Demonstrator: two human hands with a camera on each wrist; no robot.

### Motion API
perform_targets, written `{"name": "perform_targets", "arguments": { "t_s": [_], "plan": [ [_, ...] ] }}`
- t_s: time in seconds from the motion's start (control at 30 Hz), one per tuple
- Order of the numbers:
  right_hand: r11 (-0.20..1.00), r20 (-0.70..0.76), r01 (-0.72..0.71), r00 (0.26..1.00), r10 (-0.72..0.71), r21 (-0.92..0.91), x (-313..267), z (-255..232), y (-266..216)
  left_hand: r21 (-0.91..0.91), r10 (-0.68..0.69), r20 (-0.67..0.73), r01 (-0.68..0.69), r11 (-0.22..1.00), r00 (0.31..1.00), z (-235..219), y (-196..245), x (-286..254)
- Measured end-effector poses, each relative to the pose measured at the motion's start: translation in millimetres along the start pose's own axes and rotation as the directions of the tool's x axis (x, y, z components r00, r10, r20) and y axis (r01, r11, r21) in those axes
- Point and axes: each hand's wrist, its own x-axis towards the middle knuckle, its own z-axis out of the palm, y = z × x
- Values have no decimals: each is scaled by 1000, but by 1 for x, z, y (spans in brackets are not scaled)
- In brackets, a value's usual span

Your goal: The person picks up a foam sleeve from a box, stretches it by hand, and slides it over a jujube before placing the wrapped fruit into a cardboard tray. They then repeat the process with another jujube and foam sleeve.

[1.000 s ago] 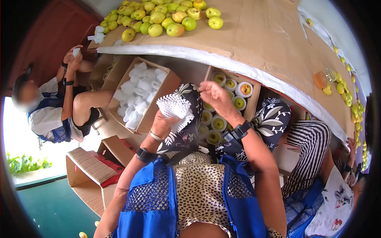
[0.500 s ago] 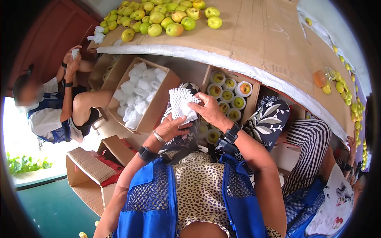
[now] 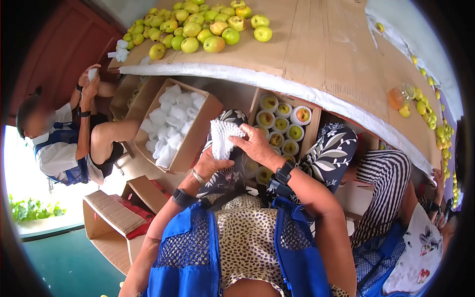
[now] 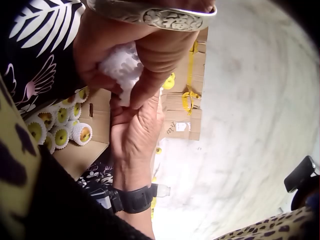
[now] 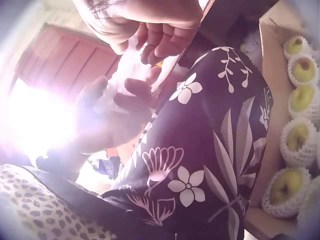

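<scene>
A white foam net sleeve [image 3: 222, 139] is between the two hands above the person's lap in the head view. The left hand [image 3: 213, 164] grips its lower part from the left. From the right, the right hand [image 3: 261, 147] pinches its upper edge with thumb and fingers. In the left wrist view, the bunched foam net [image 4: 122, 67] shows between the hands, which overlap there. Glare washes out part of the left hand [image 5: 117, 112] in the right wrist view. Whatever may be inside the net is hidden.
A cardboard box [image 3: 199, 136] of loose foam nets stands ahead on the left. Beside the right knee, another box [image 3: 315, 129] holds netted apples. Loose apples [image 3: 189, 45] lie on the cardboard-covered table [image 3: 307, 49]. Other people sit close by on both sides.
The right hand has come from over the apple box to the net and pinched it. The left hand keeps its grip, and the net now looks narrower and more upright.
</scene>
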Motion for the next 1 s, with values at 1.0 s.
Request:
{"name": "perform_targets", "arguments": {
  "t_s": [1.0],
  "plan": [
    [702,253,-356,934,252,617,-1,3,2,-35,263,-244,-280,959,933,3,10,10]
  ]
}}
